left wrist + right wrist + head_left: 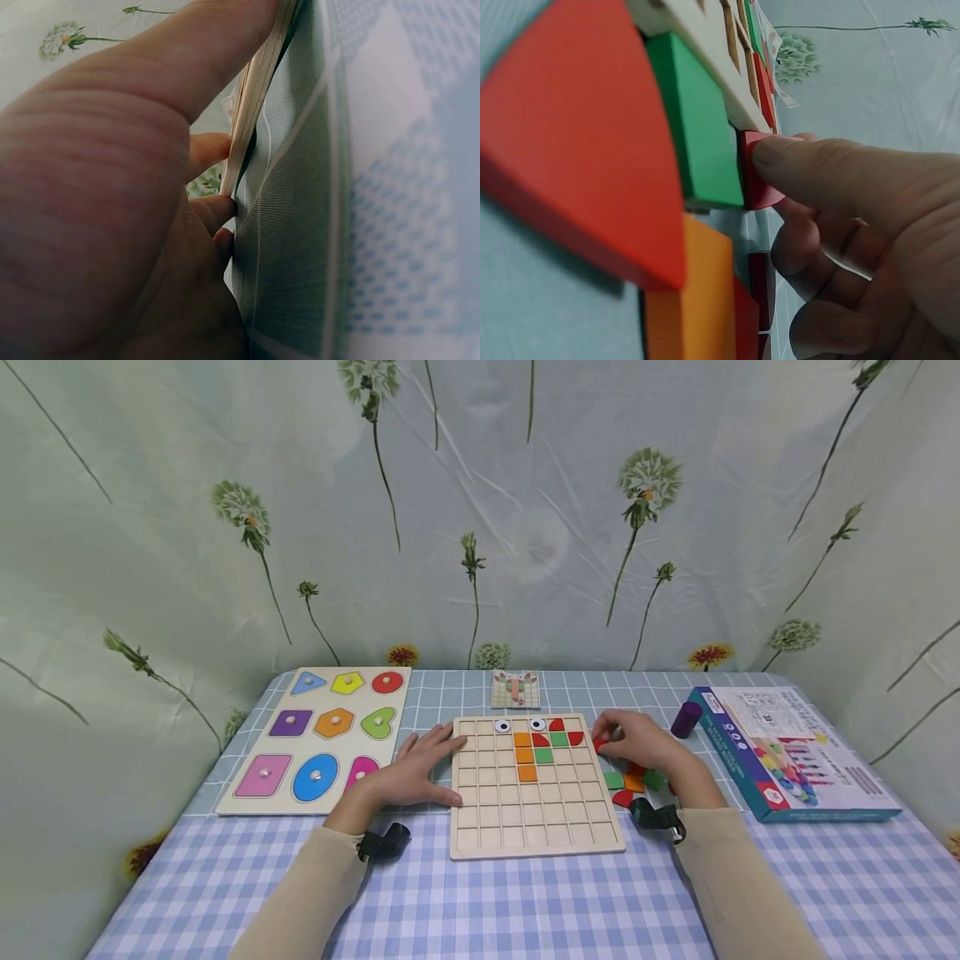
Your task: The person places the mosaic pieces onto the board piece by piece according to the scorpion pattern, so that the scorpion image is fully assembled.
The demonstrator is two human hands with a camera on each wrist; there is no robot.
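Observation:
A wooden grid board lies flat in the middle, with two round eye pieces and several red, orange and green pieces set in its upper cells. Along its left edge rests my left hand, thumb and fingers spread; the left wrist view shows the fingertips touching the board's side. Just beyond the right edge, my right hand pinches a red piece with a curved edge between thumb and fingers. Below that hand are loose pieces, among them a green square, an orange square and a red quarter-circle.
A shape-puzzle board with knobbed shapes lies at the left. Behind the grid board is a small picture card. On the right are a purple cylinder and a flat box. A floral curtain borders the table.

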